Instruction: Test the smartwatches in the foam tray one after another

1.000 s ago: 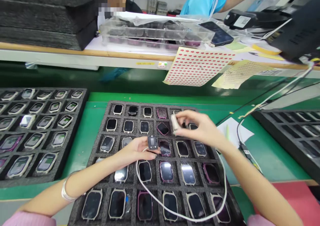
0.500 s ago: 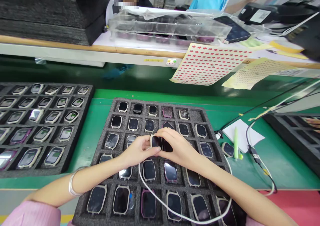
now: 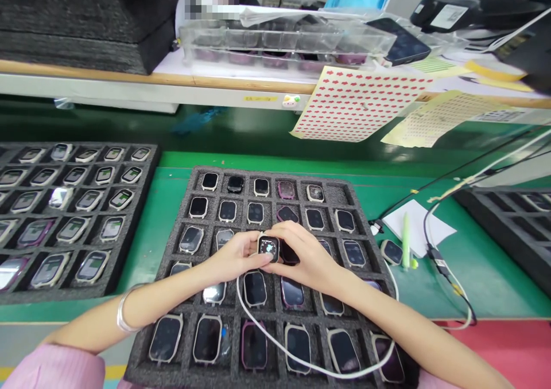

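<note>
Both hands meet over the middle of a dark foam tray [image 3: 185, 205] whose pockets hold several smartwatch bodies. My left hand [image 3: 235, 256] and my right hand [image 3: 307, 257] pinch one smartwatch body [image 3: 268, 247] between them; its screen is lit and faces up. A white cable [image 3: 275, 343] runs from under the held watch, loops across the tray's near rows and goes off to the right. A silver bangle sits on my left wrist.
A second foam tray [image 3: 142, 205] of watches lies at the left, a third [image 3: 495, 217] at the right. One loose watch [image 3: 391, 251], a green pen [image 3: 406, 240] and white paper lie on the green mat. Sticker sheets hang from the back shelf. Another person sits beyond.
A second ago my right hand held a pale watch body apart above the tray; it came down to join my left hand. The held watch's screen has since lit up.
</note>
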A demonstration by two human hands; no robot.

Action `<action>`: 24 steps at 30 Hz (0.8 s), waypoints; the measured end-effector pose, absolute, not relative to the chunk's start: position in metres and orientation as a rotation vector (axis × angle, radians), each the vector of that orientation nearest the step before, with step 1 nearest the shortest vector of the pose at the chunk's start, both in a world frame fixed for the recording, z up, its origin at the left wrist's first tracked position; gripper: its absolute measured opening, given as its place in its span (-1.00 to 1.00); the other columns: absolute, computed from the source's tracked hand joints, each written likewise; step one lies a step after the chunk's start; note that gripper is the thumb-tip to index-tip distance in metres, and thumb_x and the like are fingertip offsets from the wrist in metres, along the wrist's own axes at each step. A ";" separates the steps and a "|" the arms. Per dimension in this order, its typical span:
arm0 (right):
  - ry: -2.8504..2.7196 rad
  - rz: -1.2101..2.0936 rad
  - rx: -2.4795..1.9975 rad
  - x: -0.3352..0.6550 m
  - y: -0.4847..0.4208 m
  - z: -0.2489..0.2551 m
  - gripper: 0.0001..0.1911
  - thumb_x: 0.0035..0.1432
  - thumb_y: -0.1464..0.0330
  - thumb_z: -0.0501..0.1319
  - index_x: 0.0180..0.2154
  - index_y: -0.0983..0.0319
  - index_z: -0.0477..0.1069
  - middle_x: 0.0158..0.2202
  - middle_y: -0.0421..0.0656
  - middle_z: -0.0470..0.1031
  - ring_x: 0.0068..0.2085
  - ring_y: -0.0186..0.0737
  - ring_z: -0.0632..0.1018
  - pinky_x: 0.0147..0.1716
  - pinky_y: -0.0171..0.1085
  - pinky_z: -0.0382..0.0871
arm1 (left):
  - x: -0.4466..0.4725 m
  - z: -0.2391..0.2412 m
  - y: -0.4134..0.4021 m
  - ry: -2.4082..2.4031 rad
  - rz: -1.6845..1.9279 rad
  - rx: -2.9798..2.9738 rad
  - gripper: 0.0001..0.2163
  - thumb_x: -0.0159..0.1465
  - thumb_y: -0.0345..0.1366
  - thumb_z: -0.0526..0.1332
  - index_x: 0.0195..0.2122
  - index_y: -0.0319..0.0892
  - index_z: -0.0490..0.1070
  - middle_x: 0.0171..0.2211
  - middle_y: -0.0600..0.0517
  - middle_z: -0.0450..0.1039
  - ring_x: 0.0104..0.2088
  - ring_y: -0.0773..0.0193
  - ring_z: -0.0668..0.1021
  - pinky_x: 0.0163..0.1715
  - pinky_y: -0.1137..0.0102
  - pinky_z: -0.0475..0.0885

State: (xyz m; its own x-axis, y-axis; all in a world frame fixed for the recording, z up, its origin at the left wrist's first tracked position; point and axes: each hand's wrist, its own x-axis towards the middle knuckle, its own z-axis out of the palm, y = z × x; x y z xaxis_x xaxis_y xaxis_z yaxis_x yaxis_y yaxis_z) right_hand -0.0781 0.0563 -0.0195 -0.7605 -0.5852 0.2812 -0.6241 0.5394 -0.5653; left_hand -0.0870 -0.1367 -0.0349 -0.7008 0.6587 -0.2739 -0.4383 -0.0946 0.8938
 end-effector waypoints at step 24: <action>-2.719 1.180 1.036 -0.084 0.075 0.009 -0.61 0.12 0.28 0.29 -0.01 0.15 0.31 -0.08 -0.06 0.38 -0.02 -0.08 0.43 -0.04 -0.10 0.38 | -0.078 -0.038 -0.133 1.445 1.835 0.465 -0.61 0.20 -0.14 0.26 -0.02 -0.18 0.24 -0.22 0.00 0.38 -0.26 0.29 0.47 -0.20 0.34 0.38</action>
